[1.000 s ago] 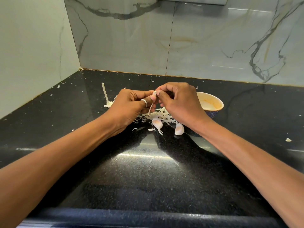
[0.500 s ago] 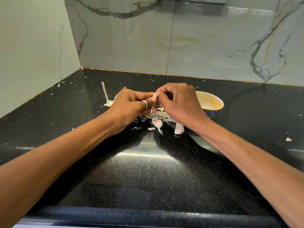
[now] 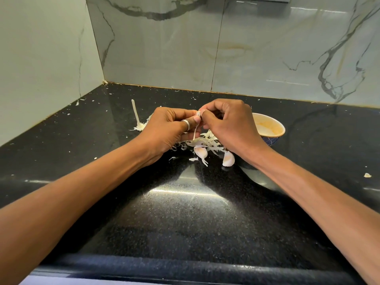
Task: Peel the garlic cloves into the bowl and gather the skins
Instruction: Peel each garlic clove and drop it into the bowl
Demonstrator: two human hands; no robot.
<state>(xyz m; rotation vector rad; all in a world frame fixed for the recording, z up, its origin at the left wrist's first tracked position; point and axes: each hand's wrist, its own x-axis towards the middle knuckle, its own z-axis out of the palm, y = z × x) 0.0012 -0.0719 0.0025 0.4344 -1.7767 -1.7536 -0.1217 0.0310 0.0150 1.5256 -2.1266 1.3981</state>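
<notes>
Both forearms reached in from 7 and 5 o'clock and met over the middle of the counter [image 3: 185, 212]. The left hand [image 3: 170, 130], a ring [image 3: 186, 124] on one finger, lay palm inward with thumb and fingertips clamped on a small clove [image 3: 198, 114]. The right hand [image 3: 228, 126] arched knuckles up, its curled fingertips pinched on the same clove from 3 o'clock. A thin strip [image 3: 195, 132] of peel hung from the clove toward 6 o'clock, down to the skins [image 3: 203, 142] heaped under the hands. Two loose cloves [image 3: 201, 152] lay at the heap's 6 o'clock edge. The bowl [image 3: 282, 128] stood at 3 o'clock, partly behind the right wrist. A pale stalk [image 3: 136, 118] lay at 9 o'clock of the left hand.

Against the earlier frames little differed: the hands held the same spot and the same pinch, the strip still dangled, and the bowl and loose cloves had not moved
</notes>
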